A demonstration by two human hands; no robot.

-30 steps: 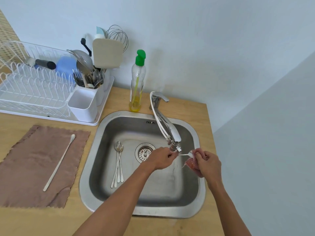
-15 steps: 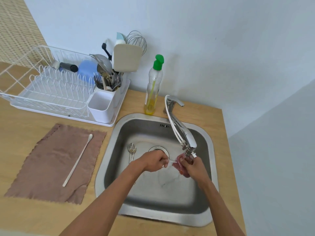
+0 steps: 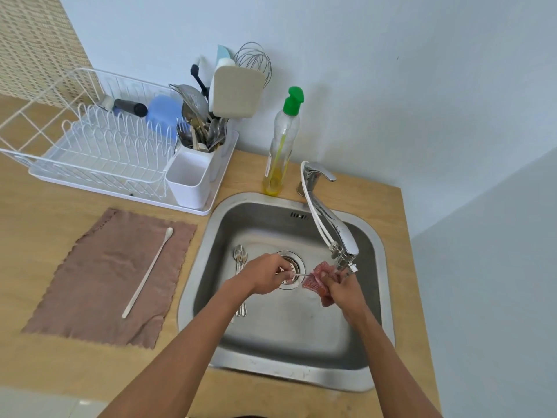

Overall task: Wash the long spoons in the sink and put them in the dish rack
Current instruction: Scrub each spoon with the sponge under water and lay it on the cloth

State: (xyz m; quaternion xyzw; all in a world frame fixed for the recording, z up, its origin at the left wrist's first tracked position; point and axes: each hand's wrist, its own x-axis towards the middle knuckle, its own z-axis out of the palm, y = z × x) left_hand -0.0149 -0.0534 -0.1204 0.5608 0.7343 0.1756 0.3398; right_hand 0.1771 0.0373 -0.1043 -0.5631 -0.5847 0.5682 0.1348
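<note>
**Spoon scrubbed over the sink**

Head view: the left hand (image 3: 265,274) pinches the handle of a thin long metal spoon (image 3: 300,275) above the square steel sink (image 3: 373,236). The right hand (image 3: 343,289) curls round a pink mesh scrubber (image 3: 316,277) that wraps and hides the spoon's other end. More metal spoons (image 3: 240,257) lie on the sink floor, partly behind the left forearm. The white wire dish rack (image 3: 90,140) stands to the left, its corner cut off.

Pink scrubber (image 3: 316,279), brown cloth (image 3: 99,282), white dish rack (image 3: 90,152), green-capped bottle (image 3: 281,140).

Head view, steeply down over sink (image 3: 380,242)
</note>
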